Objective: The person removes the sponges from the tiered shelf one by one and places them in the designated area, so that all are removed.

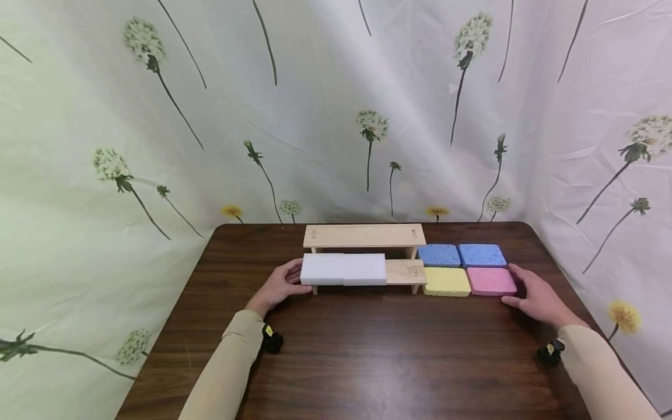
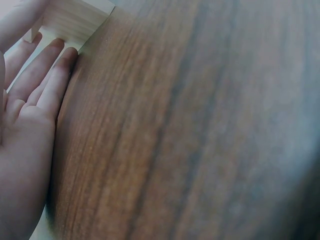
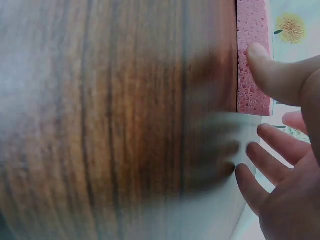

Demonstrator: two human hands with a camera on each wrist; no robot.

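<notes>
My left hand point(image 1: 280, 284) is at the left end of a small two-step wooden stand point(image 1: 405, 272), its thumb along the front of the lower step. Two white sponge blocks point(image 1: 342, 269) lie side by side on that step, covering its left and middle. In the left wrist view the fingers point(image 2: 52, 95) extend loosely beside the pale wood. My right hand point(image 1: 538, 296) is beside a pink sponge point(image 1: 492, 281), with the thumb at its front edge and fingers at its right side. A yellow sponge point(image 1: 447, 282) and two blue sponges point(image 1: 461, 255) complete a two-by-two block with it.
The stand's bare upper step point(image 1: 362, 235) is behind the white blocks. All of this rests toward the back of a dark brown wooden table point(image 1: 388, 356). A dandelion-print cloth point(image 1: 325, 116) hangs close behind the table and along both sides.
</notes>
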